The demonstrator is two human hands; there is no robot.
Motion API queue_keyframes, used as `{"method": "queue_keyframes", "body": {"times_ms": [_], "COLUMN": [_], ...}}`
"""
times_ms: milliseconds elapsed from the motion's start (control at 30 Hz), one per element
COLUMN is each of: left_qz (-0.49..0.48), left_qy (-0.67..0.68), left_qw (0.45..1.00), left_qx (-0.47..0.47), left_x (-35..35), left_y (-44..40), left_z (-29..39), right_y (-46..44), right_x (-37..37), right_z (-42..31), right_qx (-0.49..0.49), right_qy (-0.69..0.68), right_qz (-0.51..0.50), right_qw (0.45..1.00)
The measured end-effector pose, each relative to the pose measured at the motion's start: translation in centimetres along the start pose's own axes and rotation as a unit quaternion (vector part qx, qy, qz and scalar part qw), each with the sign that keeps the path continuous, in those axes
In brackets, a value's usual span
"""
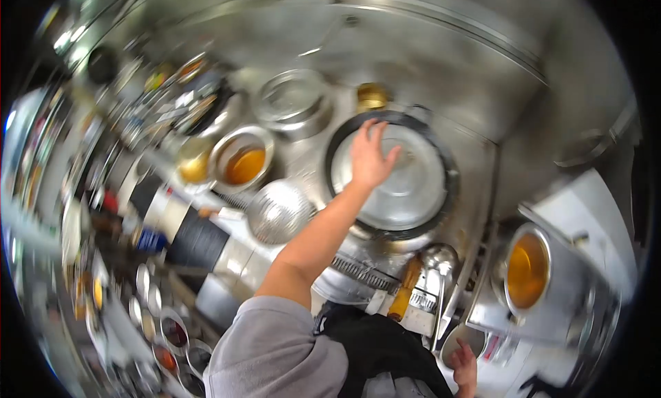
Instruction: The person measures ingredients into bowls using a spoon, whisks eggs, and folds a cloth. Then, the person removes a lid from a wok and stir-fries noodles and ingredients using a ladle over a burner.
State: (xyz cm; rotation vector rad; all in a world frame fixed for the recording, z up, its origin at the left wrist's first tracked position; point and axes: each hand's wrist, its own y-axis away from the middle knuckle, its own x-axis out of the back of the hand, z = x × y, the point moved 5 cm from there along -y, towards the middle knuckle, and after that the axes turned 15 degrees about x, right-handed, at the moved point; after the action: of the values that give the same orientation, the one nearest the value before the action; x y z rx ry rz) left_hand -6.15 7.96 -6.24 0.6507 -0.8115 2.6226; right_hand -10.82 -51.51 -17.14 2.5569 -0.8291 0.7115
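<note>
My left hand [372, 160] reaches over a wide round pan [423, 184] with a dark rim and a pale, shiny inside that could be metal, a lid or water. Its fingers are spread and hold nothing; whether they touch the pan cannot be made out. Down at the lower right, my right hand [465, 365] has its fingers apart in front of a pale bowl [451, 348], with nothing visible in it. Between the pan and that hand lies a metal ladle [439, 259] beside an amber-coloured handle or bottle [405, 291].
Left of the pan are a perforated strainer [279, 212], a pot of orange liquid [244, 165] and a lidded metal pot [292, 103]. A gold tin [372, 96] stands behind. Another container of orange liquid [527, 270] is at right. Several seasoning cups [174, 331] sit lower left.
</note>
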Motion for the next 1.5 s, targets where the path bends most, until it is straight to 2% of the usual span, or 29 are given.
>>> {"method": "queue_keyframes", "body": {"times_ms": [67, 133, 200, 233, 267, 333, 400, 467, 533, 633, 700, 733, 800, 833, 933, 1100, 1133, 1200, 1300, 1333, 1400, 1467, 1500], "left_qz": [0.053, 0.064, 0.07, 0.064, 0.059, 0.018, -0.003, 0.018, 0.091, 0.237, 0.321, 0.33, 0.355, 0.342, 0.376, 0.427, 0.424, 0.404, 0.384, 0.372, 0.371, 0.354, 0.341], "left_qy": [-0.026, -0.056, -0.096, -0.136, -0.172, -0.233, -0.249, -0.232, -0.231, -0.189, -0.155, -0.147, -0.118, -0.144, -0.084, -0.082, -0.078, 0.084, 0.119, 0.132, 0.156, 0.192, 0.192], "left_qw": [0.998, 0.993, 0.977, 0.966, 0.95, 0.897, 0.848, 0.796, 0.748, 0.671, 0.617, 0.614, 0.637, 0.66, 0.665, 0.669, 0.669, 0.622, 0.632, 0.644, 0.65, 0.667, 0.672], "left_qx": [0.005, 0.087, 0.176, 0.212, 0.253, 0.375, 0.468, 0.558, 0.616, 0.677, 0.702, 0.701, 0.674, 0.653, 0.64, 0.603, 0.606, 0.666, 0.662, 0.655, 0.645, 0.627, 0.629], "left_x": [4.8, 8.9, 13.2, 15.2, 17.3, 21.9, 25.5, 29.5, 31.6, 34.6, 35.5, 35.7, 36.6, 37.5, 41.3, 48.2, 49.7, 51.3, 52.6, 52.8, 52.6, 51.6, 51.2], "left_y": [4.2, 11.5, 20.7, 26.2, 32.0, 43.9, 55.8, 64.7, 74.6, 82.4, 85.2, 86.3, 87.4, 87.6, 88.9, 95.9, 97.0, 99.0, 100.6, 100.7, 101.0, 100.7, 100.3], "left_z": [-1.9, -5.0, -7.5, -8.8, -9.5, -8.2, -6.9, -2.4, -1.3, 3.4, 5.4, 5.2, 4.6, 4.3, 3.6, 1.5, 1.4, 0.7, -0.8, -1.2, -2.9, -5.3, -6.4], "right_y": [-5.5, -10.9, -15.3, -17.3, -18.5, -19.7, -20.8, -20.3, -17.1, -10.7, -6.0, -4.1, 0.3, 2.0, 4.2, 6.0, 5.5, 4.1, 1.3, 0.6, 0.2, 0.8, 0.9], "right_x": [-0.3, -0.5, -1.3, -2.2, -3.4, -6.3, -10.4, -13.9, -17.5, -22.7, -25.4, -26.4, -28.1, -28.9, -33.2, -40.3, -41.2, -41.6, -39.9, -39.0, -38.1, -37.9, -38.2], "right_z": [-0.3, -0.6, -3.6, -2.7, -3.2, -4.7, -4.3, -5.4, -10.8, -17.4, -20.3, -21.1, -22.1, -22.0, -18.2, -10.8, -8.9, -6.0, -3.1, -3.2, -3.7, -6.0, -6.7], "right_qx": [0.035, 0.086, 0.171, 0.235, 0.204, 0.208, 0.232, 0.288, 0.346, 0.409, 0.461, 0.468, 0.48, 0.471, 0.43, 0.415, 0.328, 0.234, 0.114, 0.068, 0.021, 0.068, 0.07], "right_qy": [-0.052, -0.007, 0.027, 0.032, -0.066, -0.119, -0.091, -0.016, 0.046, 0.076, 0.073, 0.081, 0.077, 0.089, 0.141, 0.223, 0.227, 0.243, 0.305, 0.297, 0.298, 0.294, 0.286], "right_qz": [-0.037, -0.125, -0.205, -0.24, -0.274, -0.388, -0.455, -0.529, -0.554, -0.587, -0.619, -0.621, -0.676, -0.691, -0.73, -0.712, -0.702, -0.681, -0.677, -0.649, -0.615, -0.569, -0.579], "right_qw": [0.997, 0.988, 0.963, 0.941, 0.937, 0.89, 0.855, 0.798, 0.756, 0.694, 0.631, 0.624, 0.555, 0.541, 0.512, 0.52, 0.59, 0.65, 0.66, 0.697, 0.73, 0.765, 0.76]}}
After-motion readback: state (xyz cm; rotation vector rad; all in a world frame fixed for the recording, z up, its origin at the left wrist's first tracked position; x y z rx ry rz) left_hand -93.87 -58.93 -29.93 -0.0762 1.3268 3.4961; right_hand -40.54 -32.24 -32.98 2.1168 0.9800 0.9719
